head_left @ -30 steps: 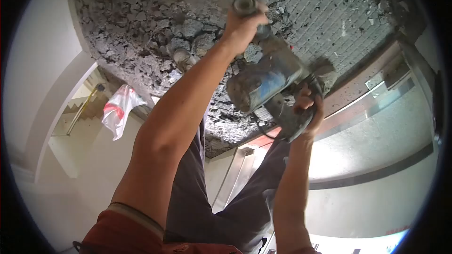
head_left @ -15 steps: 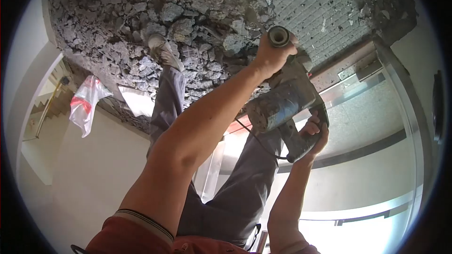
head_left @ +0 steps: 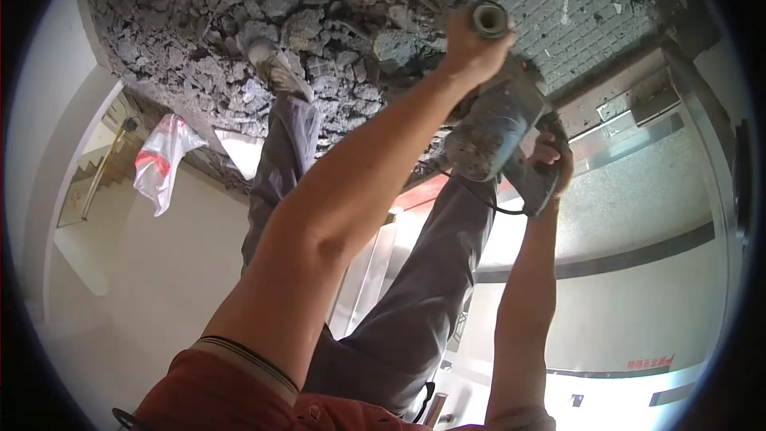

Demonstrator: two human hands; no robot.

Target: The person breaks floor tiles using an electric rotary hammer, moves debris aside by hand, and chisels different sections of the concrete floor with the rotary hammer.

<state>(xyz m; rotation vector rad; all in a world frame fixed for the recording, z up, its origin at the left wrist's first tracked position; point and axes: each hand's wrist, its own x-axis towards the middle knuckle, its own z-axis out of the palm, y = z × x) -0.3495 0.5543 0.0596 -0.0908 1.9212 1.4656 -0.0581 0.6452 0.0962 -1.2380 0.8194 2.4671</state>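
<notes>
A dusty demolition hammer (head_left: 499, 124) with a dark body and a power cord (head_left: 511, 211) slants across the view right of centre. My left hand (head_left: 476, 52) is closed around its front side handle, whose round hollow end (head_left: 489, 19) faces me. My right hand (head_left: 556, 161) wraps the rear handle (head_left: 536, 183), fingers curled through the grip. The tool's tip is hidden behind my left hand and the body. Broken concrete rubble (head_left: 191, 40) covers the floor beyond and left of the tool. A ridged, grid-patterned floor bed (head_left: 550, 8) shows at the upper right.
One shoe of mine (head_left: 275, 68) stands among the rubble. A white and red plastic bag (head_left: 163, 161) hangs at the left near a pale wall (head_left: 159, 271). A metal-edged door frame or threshold (head_left: 614, 84) lies at the right. Stairs (head_left: 80, 183) show at far left.
Both hands and the demolition hammer have moved up and slightly right in the view. The surroundings have shifted a little too as my head moved. Both grips are kept.
</notes>
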